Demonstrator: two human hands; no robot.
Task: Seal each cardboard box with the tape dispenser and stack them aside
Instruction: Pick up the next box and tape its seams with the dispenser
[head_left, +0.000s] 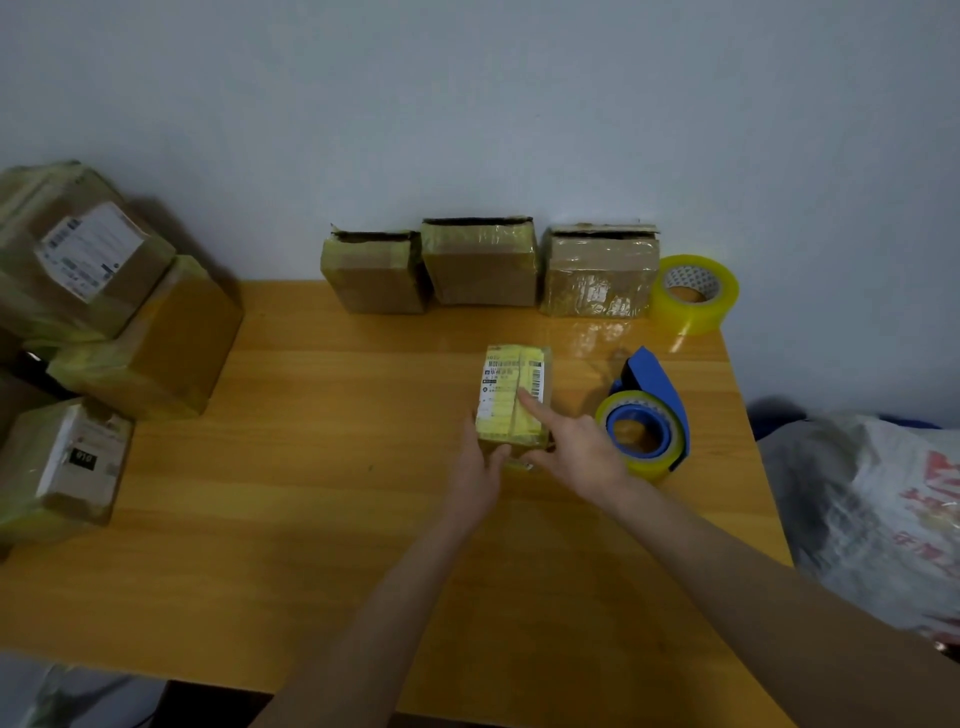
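Observation:
A small cardboard box (511, 387) wrapped in yellowish tape, with a white label on top, lies in the middle of the wooden table (311, 493). My left hand (480, 470) holds its near left corner. My right hand (576, 449) lies on the box's near right side, its forefinger stretched out and pressing on the top face. The blue tape dispenser (649, 415) with a yellow roll stands on the table just right of my right hand, untouched. Three more boxes (376, 273) (480, 262) (600, 273) stand in a row against the wall, their tops open.
A spare roll of yellow tape (693, 291) lies at the table's far right corner. Several taped boxes (88, 270) are stacked at the left edge. A plastic sack (883, 509) lies beyond the right edge.

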